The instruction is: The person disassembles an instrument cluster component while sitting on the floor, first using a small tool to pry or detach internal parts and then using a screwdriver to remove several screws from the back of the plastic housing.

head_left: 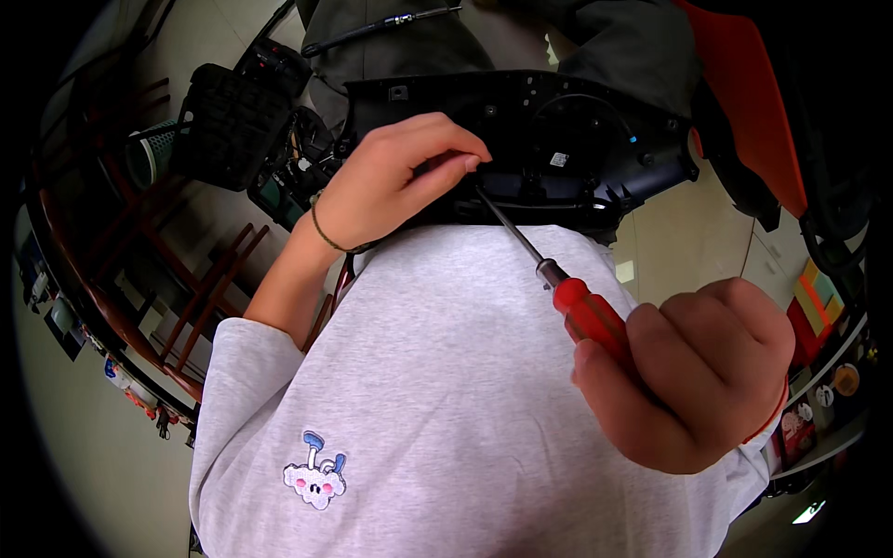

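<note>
My right hand (pixel 702 372) is wrapped round the red handle of a screwdriver (pixel 579 302). Its long metal shaft slants up and left, with the tip close to a black plastic panel (pixel 507 116) that lies across my lap. My left hand (pixel 400 177) reaches over the panel's near left part, thumb and forefinger pinched together just above the screwdriver's tip. Whatever sits between those fingertips is too small to make out. The panel carries a small white label (pixel 559 160), screw posts and a thin cable with a blue end (pixel 633 139).
Another slim screwdriver (pixel 381 30) rests on dark grey trousers beyond the panel. An open black tool case (pixel 228 126) with parts lies at the left, near a mesh bin (pixel 153 153) and wooden chair frames (pixel 200 312). An orange panel (pixel 758 102) stands at the right.
</note>
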`<action>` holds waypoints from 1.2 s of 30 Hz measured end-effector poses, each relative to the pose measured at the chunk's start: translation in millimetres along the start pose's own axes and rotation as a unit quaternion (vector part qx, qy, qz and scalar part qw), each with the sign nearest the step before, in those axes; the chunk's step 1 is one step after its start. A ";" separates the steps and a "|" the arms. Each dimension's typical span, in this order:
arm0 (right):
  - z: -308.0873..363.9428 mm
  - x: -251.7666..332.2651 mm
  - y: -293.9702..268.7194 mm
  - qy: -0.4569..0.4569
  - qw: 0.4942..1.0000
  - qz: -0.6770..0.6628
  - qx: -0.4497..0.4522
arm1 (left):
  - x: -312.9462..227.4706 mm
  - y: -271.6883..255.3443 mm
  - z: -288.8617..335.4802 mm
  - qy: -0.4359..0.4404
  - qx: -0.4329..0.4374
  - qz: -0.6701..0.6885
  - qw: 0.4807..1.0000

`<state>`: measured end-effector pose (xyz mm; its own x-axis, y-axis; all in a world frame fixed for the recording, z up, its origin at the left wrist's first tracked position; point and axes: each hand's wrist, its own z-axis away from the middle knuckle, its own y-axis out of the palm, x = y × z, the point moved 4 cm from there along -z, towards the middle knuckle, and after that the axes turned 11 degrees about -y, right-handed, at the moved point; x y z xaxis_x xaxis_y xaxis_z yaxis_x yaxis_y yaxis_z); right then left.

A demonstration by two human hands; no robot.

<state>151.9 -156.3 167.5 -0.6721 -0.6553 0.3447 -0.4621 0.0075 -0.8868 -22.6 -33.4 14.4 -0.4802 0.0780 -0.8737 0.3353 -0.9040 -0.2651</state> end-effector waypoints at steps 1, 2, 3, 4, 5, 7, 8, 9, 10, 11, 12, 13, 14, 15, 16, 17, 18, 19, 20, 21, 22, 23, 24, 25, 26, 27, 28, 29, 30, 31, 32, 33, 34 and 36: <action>0.8 -5.8 5.4 -0.018 0.999 0.014 -0.033 | 4.3 5.9 -1.8 -0.009 0.027 -0.027 0.999; 1.2 -7.7 6.2 -0.015 0.999 0.011 -0.035 | 7.8 9.1 -2.3 -0.005 0.030 -0.057 0.998; 1.1 -10.2 6.0 -0.012 0.999 0.007 -0.037 | 10.1 11.2 -3.1 -0.002 0.033 -0.086 0.996; -0.1 -12.6 1.3 0.011 1.000 -0.013 -0.007 | 12.3 12.9 -3.4 0.000 0.034 -0.115 0.993; -1.1 -14.2 0.0 0.019 1.000 -0.010 0.008 | 14.4 14.3 -3.1 0.004 0.042 -0.136 0.990; -2.9 -11.9 -8.9 0.048 0.998 0.012 0.045 | 14.3 17.5 -8.3 0.029 0.066 -0.177 0.982; -1.4 -11.4 -10.3 0.050 0.997 0.029 0.046 | 13.3 18.7 -12.1 0.039 0.075 -0.184 0.979; -0.6 -13.0 -6.1 0.036 0.998 0.025 0.034 | 15.7 19.0 -10.4 0.036 0.074 -0.196 0.977; 0.3 -14.8 -1.5 0.021 0.999 0.023 0.021 | 18.1 19.4 -8.8 0.034 0.074 -0.207 0.975; -0.2 -17.4 3.6 0.004 1.000 0.009 0.002 | 21.6 20.2 -7.2 0.029 0.076 -0.212 0.974; -0.9 -16.9 2.2 0.009 1.000 -0.026 -0.001 | 22.5 22.5 -10.6 0.035 0.086 -0.213 0.973; -1.5 -16.3 0.7 0.015 0.998 -0.060 -0.005 | 22.1 24.7 -13.8 0.042 0.097 -0.214 0.971; -2.4 -13.7 -2.1 0.033 0.992 -0.119 0.000 | 20.1 26.3 -17.0 0.048 0.101 -0.216 0.970; -2.9 -14.3 -0.2 0.038 0.989 -0.146 -0.001 | 21.6 26.5 -14.7 0.041 0.096 -0.221 0.970; -3.4 -14.7 1.7 0.044 0.984 -0.173 -0.003 | 23.1 26.7 -12.7 0.035 0.091 -0.226 0.969; -3.8 -15.8 2.9 0.049 0.986 -0.160 -0.008 | 24.5 26.6 -10.7 0.033 0.085 -0.230 0.969; -5.7 -16.8 0.9 0.061 0.987 -0.146 -0.009 | 23.7 26.3 -10.6 0.035 0.082 -0.230 0.969; -7.3 -18.2 -0.9 0.072 0.989 -0.132 -0.010 | 22.9 26.0 -10.5 0.036 0.080 -0.230 0.969; -8.5 -20.0 -2.3 0.082 0.989 -0.119 -0.012 | 22.3 25.8 -10.4 0.035 0.078 -0.230 0.969; -6.5 -18.1 -3.1 0.079 0.993 -0.089 -0.008 | 22.3 27.0 -11.0 0.039 0.077 -0.230 0.969; -4.8 -16.8 -3.8 0.076 0.995 -0.059 -0.005 | 22.3 27.9 -11.2 0.044 0.076 -0.231 0.969; -3.3 -15.3 -4.2 0.072 0.997 -0.029 -0.001 | 22.1 28.3 -11.2 0.046 0.076 -0.230 0.969; -1.4 -16.5 -3.0 0.062 0.998 -0.032 0.001 | 21.6 28.2 -11.4 0.044 0.076 -0.231 0.969; 0.0 -16.9 -2.5 0.055 0.998 -0.038 0.003 | 21.6 28.2 -11.6 0.042 0.076 -0.231 0.969; 1.4 -17.0 -2.2 0.049 0.998 -0.044 0.006 | 22.1 28.5 -11.8 0.042 0.079 -0.231 0.969; 1.3 -16.6 -3.2 0.044 0.998 -0.054 0.009 | 22.6 28.2 -11.2 0.041 0.080 -0.229 0.969; 1.7 -15.9 -4.4 0.044 0.997 -0.058 0.006 | 23.1 27.9 -10.6 0.040 0.081 -0.228 0.969; 2.0 -15.2 -5.4 0.043 0.997 -0.062 0.002 | 23.8 27.6 -10.2 0.038 0.082 -0.228 0.970; 2.7 -14.2 -7.9 0.048 0.997 -0.059 -0.009 | 23.6 27.5 -10.3 0.037 0.083 -0.227 0.970; 3.0 -13.5 -9.8 0.047 0.997 -0.058 -0.018 | 23.3 27.5 -10.4 0.036 0.084 -0.226 0.970; 3.5 -13.1 -11.9 0.048 0.997 -0.058 -0.026 | 22.6 27.5 -10.7 0.036 0.084 -0.226 0.970; 3.8 -12.5 -13.0 0.043 0.997 -0.059 -0.033 | 22.5 27.7 -10.9 0.035 0.083 -0.227 0.970; 4.3 -12.2 -12.7 0.040 0.997 -0.058 -0.040 | 22.7 28.0 -11.0 0.034 0.082 -0.228 0.970; 6.1 -11.7 -10.4 0.038 0.997 -0.050 -0.053 | 23.7 29.4 -11.5 0.034 0.084 -0.228 0.969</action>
<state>168.0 -153.3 170.8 -0.6597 -0.5974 0.4560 -0.5853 0.0277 -0.8104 -14.8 -53.2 -18.8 -0.4912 0.5078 -0.7077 -0.0387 -0.8244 -0.5646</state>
